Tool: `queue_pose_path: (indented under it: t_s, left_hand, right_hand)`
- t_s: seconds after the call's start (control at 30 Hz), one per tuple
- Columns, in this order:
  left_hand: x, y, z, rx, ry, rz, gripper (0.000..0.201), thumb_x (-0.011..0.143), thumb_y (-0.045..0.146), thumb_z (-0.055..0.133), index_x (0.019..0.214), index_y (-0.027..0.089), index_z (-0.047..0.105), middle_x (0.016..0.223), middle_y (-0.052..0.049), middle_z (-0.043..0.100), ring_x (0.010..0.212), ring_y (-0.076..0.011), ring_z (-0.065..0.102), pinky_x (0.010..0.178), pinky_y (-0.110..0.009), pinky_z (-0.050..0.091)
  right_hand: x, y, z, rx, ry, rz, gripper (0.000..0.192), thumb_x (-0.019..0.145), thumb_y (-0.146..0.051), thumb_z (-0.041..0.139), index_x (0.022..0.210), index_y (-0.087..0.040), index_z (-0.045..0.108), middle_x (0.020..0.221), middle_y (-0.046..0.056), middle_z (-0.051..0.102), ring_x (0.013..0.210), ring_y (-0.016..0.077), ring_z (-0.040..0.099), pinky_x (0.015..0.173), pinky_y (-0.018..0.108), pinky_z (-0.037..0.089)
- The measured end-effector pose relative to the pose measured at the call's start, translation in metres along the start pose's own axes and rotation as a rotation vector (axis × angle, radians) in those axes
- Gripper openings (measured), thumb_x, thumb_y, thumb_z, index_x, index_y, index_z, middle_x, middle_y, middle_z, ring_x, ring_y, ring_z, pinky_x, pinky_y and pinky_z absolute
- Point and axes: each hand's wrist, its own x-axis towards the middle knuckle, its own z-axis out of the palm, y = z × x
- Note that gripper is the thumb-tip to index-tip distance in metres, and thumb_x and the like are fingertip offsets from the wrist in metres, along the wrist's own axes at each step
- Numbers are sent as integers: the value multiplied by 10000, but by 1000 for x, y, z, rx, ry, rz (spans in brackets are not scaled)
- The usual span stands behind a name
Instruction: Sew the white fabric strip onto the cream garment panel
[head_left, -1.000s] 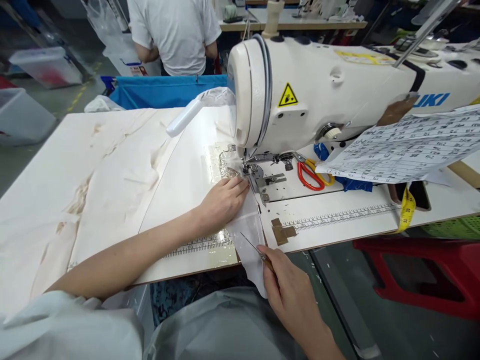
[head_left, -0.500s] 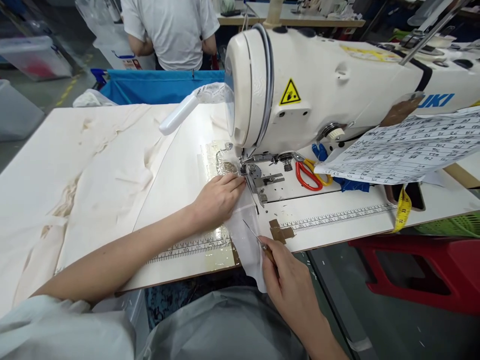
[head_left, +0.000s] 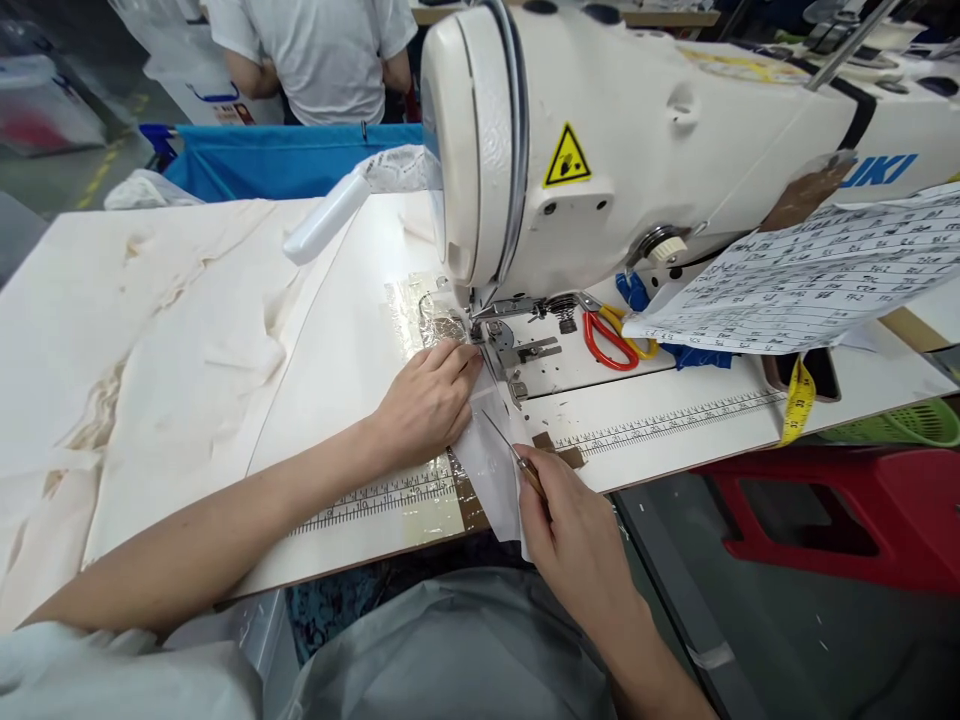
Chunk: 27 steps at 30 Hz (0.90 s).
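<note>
White fabric [head_left: 491,470], a thin strip, lay flat on the table [head_left: 360,300] with its far end under the presser foot [head_left: 495,335] of the sewing machine [head_left: 600,150] and its near end hanging over the table's front edge. Its long axis ran from the needle back toward the person, slightly to the right.

Over the last second the right hand [head_left: 577,540] had come up and forward from below the table edge. The awl [head_left: 510,450] it pinched now lay well onto the strip, thin metal tip toward the foot, wooden handle buried in closed fingers. The awl's long axis ran nearly along the strip. Judged: the awl was being brought in to steer the fabric close to the needle.

The left hand [head_left: 427,405] had barely shifted. It rested palm down, fingers loosely extended, fingertips pressing the strip's left edge just beside the foot; it held nothing.

Outward: red scissors [head_left: 607,340] lay on the machine bed right of the foot. A printed sheet [head_left: 810,290] overhung the bed, with a yellow tape measure [head_left: 796,400] drooping below it. Cream cloth [head_left: 172,320] was spread over the table's left. Another person [head_left: 315,50] stood beyond a blue bin [head_left: 285,165].
</note>
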Motion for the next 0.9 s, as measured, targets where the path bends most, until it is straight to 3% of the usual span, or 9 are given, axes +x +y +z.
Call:
queue_pose_path:
  t_s: [0.27,0.6,0.9]
  left_hand:
    - [-4,5,-4,33,-14,36,506,984,226,342,1395,-29,490,1455,-217,509,1366,-346,427,1111,-482,399]
    - [-6,9,-3,-6,32,52,484,972,211,350,1356,-20,535,1397,-207,570,1337,-326,476,1099,-472,410]
    - [-1,6,-4,45,61,-40,420,977,229,418,1320,52,583,1334,-200,576,1277,-351,472,1044,-493,427]
  right_hand:
    - [13,2,2,-37,-23,18,278,972,-123,388,1160,-137,592,993,113,741,821,216,729,618,283,556]
    - [22,3,6,-74,-49,21,303,956,-109,377,1159,-136,599,1024,124,750,814,224,733,616,291,554]
    - [36,3,12,-136,-50,5,307,926,-98,393,1137,-134,613,1021,126,757,749,221,729,572,289,530]
